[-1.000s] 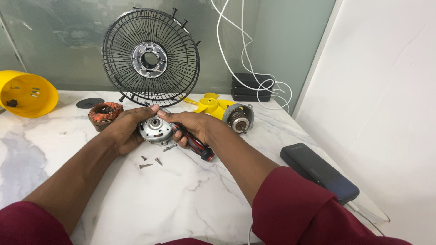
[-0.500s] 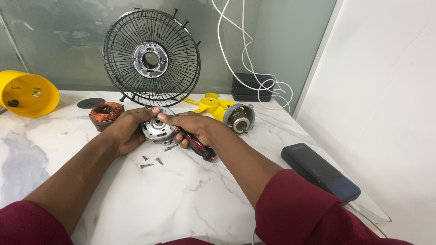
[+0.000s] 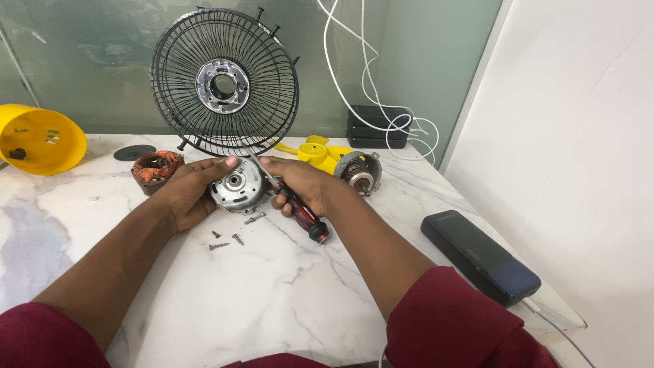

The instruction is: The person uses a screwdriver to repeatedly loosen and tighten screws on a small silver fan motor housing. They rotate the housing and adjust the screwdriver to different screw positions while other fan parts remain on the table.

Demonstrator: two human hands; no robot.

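Motor housing (image 3: 236, 185), round and silver, rests on the marble table (image 3: 272, 293), the left hand (image 3: 191, 191) curled around its side. Right hand (image 3: 303, 184) grips a red-and-black screwdriver (image 3: 300, 208), tip at the housing's rim. Compared with half a second ago, little has shifted. Loose screws (image 3: 235, 238) lie just below. Behind stands a black fan guard (image 3: 225, 82) against a green glass wall.
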